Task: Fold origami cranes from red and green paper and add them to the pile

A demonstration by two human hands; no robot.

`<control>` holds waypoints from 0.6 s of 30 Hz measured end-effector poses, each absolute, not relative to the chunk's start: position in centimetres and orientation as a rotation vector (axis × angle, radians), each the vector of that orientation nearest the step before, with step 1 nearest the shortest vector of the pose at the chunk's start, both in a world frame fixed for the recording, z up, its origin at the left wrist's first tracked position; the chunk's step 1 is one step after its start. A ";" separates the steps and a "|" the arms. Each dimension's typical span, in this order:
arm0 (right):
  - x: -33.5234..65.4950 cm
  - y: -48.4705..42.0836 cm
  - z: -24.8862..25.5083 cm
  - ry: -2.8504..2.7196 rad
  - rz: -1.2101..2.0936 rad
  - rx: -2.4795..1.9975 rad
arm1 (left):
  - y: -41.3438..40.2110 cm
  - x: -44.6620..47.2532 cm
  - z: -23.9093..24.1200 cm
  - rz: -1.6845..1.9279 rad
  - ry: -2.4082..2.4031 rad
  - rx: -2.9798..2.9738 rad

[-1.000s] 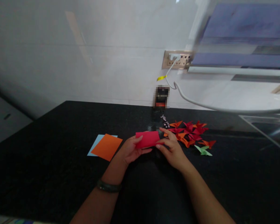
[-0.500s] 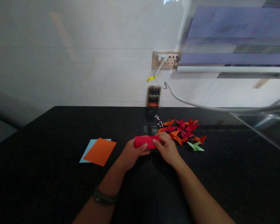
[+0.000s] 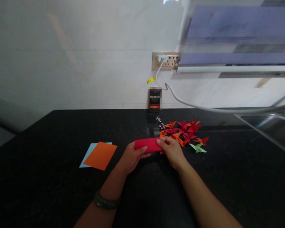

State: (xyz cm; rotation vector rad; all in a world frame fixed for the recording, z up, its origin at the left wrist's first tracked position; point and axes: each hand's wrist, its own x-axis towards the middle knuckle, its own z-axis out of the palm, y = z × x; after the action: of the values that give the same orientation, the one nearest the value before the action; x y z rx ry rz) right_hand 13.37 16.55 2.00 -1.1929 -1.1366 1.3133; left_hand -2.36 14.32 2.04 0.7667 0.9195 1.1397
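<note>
A folded sheet of red paper [image 3: 148, 145] is held between both hands just above the dark counter. My left hand [image 3: 133, 156] grips its left end, thumb on the front face and fingers behind. At the right end my right hand [image 3: 172, 151] pinches the paper between thumb and fingers. Just beyond my right hand lies a group of folded paper birds [image 3: 183, 129] in red and orange. One pale green paper bird [image 3: 198, 148] sits at their near right edge.
An orange paper sheet [image 3: 101, 155] overlaps a light blue sheet [image 3: 85, 161] on the counter [image 3: 49, 190] at left. A phone-like device [image 3: 155, 98], blurred out, leans against the wall with a beaded strap [image 3: 159, 122]. A white cable [image 3: 194, 106] runs from the wall socket [image 3: 165, 60] to the right.
The red paper has tilted slightly, its right end higher, and more of its face shows. My right fingers have drawn in from the top edge to the right end. The view has shifted slightly.
</note>
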 end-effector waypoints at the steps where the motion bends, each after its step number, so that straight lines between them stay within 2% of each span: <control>1: 13.4 16.6 2.0 -1.177 1.273 -1.208 | 14.4 -2.4 2.1 1.136 0.960 0.794; 9: 13.5 16.6 1.3 -1.441 1.162 -1.249 | 14.8 -2.9 2.3 1.101 1.333 1.089; 18: 13.5 16.5 1.2 -1.469 1.151 -1.266 | 14.6 -2.7 2.3 0.990 1.389 1.351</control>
State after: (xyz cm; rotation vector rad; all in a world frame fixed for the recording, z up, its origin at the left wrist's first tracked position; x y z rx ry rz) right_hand 13.51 16.53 1.20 -1.2662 -1.4692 1.1511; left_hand -2.72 14.60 2.31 1.3507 1.3890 0.9898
